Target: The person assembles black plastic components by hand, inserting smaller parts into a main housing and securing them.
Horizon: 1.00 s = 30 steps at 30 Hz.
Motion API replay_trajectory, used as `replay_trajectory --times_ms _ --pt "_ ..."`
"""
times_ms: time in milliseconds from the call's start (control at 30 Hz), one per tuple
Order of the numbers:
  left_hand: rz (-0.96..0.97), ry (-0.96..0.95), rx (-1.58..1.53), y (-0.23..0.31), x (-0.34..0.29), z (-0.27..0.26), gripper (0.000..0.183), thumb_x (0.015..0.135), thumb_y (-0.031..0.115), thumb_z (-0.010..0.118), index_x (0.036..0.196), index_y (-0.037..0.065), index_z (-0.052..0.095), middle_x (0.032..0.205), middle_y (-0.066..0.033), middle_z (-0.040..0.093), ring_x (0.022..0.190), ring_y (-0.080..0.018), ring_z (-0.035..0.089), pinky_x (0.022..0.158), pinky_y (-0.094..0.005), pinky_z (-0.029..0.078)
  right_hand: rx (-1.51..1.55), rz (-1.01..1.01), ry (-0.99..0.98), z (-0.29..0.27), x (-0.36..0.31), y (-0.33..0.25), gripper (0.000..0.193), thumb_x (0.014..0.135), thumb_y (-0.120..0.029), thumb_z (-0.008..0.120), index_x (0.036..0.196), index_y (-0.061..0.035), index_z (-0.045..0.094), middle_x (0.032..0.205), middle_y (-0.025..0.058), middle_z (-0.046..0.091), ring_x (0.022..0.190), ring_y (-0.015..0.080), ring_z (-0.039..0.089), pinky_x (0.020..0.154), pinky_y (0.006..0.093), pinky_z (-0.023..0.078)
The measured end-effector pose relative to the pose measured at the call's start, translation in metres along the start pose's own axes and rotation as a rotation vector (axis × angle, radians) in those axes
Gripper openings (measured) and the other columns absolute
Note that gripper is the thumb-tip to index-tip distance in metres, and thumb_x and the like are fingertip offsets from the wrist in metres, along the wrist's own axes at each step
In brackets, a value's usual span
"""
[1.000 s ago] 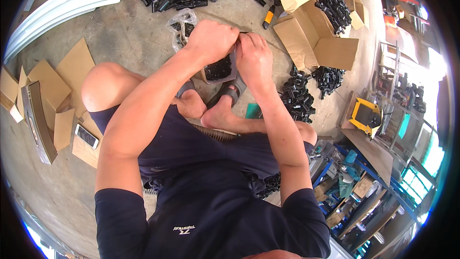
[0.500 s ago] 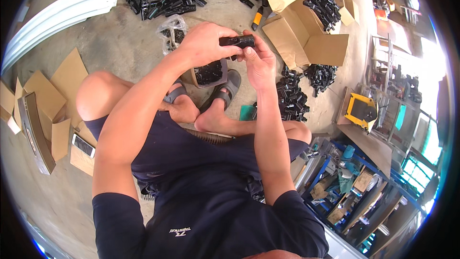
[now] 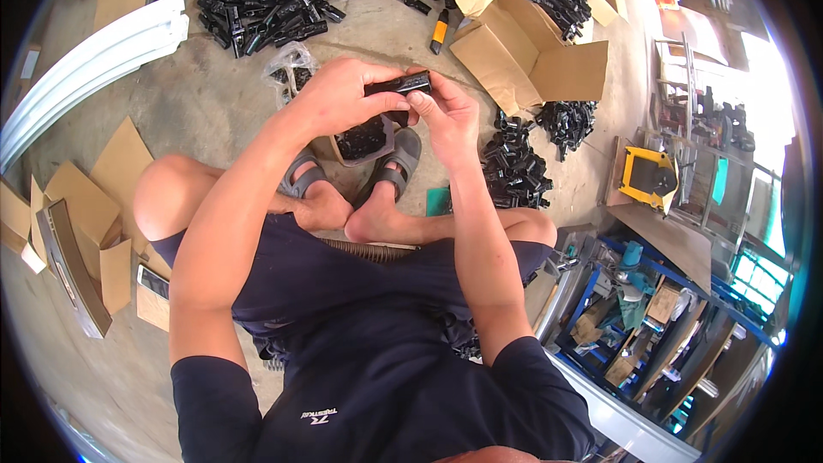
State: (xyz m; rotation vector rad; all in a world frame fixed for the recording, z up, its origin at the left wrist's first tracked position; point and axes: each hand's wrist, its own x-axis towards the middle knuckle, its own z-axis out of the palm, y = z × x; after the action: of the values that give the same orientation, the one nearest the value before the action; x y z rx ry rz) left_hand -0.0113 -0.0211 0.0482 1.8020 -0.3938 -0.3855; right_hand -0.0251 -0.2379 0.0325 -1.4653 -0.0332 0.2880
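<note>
At ten o'clock from the hands lies a pile of black parts (image 3: 261, 2); nearer, past nine, a clear plastic bag (image 3: 290, 58). The left hand (image 3: 339, 96) grips one end of a black part (image 3: 415, 84), a tub (image 3: 367, 160) at its seven o'clock; the right hand (image 3: 452, 120) pinches the other end. A heap (image 3: 517, 173) lies at four, an open cardboard box (image 3: 506, 56) past two.

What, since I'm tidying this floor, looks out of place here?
The phone, perhaps: it lies on cardboard at the left, odd on a work floor strewn with black parts. Nothing looks plainly damaged.
</note>
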Motion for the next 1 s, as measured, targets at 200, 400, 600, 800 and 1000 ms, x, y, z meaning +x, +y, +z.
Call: replay_trajectory --times_ms 200,400,600,800,1000 --pt "0.095 0.135 -0.208 -0.007 0.003 0.018 0.039 0.09 0.015 0.075 0.128 0.003 0.069 0.111 -0.0119 0.076 0.097 -0.018 0.071 0.089 -0.0309 0.055 -0.048 -0.01 0.061 0.0 -0.005 -0.008 0.034 0.092 -0.004 0.075 0.125 0.0018 0.067 0.092 0.0003 0.07 0.074 0.0037 0.06 0.06 0.0192 0.048" --pt "0.27 0.278 -0.193 0.003 0.0 0.022 0.037 0.09 0.001 0.07 0.127 0.003 0.069 0.116 -0.013 0.075 0.1 -0.0174 0.071 0.091 -0.03 0.056 0.017 -0.083 0.115 0.002 -0.006 -0.008 0.036 0.092 -0.003 0.075 0.126 0.001 0.067 0.095 0.0017 0.071 0.076 0.004 0.062 0.061 0.0191 0.05" --pt "0.24 0.275 -0.292 -0.001 -0.002 0.021 0.037 0.091 -0.004 0.069 0.127 0.004 0.07 0.117 -0.0127 0.075 0.098 -0.0156 0.071 0.086 -0.0281 0.057 -0.001 -0.102 0.119 0.009 -0.007 -0.02 0.038 0.091 -0.004 0.075 0.127 0.0002 0.066 0.097 0.0015 0.072 0.079 0.0037 0.063 0.061 0.0186 0.049" --pt "0.182 0.267 -0.364 0.01 -0.004 0.023 0.039 0.092 -0.004 0.068 0.131 0.0 0.066 0.121 -0.013 0.073 0.104 -0.0148 0.069 0.093 -0.0277 0.055 -0.029 -0.079 0.12 0.016 -0.014 -0.037 0.037 0.091 -0.001 0.074 0.127 0.0027 0.065 0.104 0.0049 0.072 0.088 0.0075 0.066 0.074 0.0212 0.054" --pt "0.125 0.278 -0.501 0.008 -0.004 0.027 0.033 0.092 -0.007 0.066 0.125 -0.006 0.066 0.123 -0.0133 0.071 0.11 -0.0159 0.067 0.098 -0.0287 0.053 -0.016 -0.133 0.156 0.025 -0.015 -0.043 0.035 0.09 0.001 0.074 0.124 0.003 0.066 0.103 0.0051 0.072 0.09 0.0087 0.067 0.081 0.0236 0.055"
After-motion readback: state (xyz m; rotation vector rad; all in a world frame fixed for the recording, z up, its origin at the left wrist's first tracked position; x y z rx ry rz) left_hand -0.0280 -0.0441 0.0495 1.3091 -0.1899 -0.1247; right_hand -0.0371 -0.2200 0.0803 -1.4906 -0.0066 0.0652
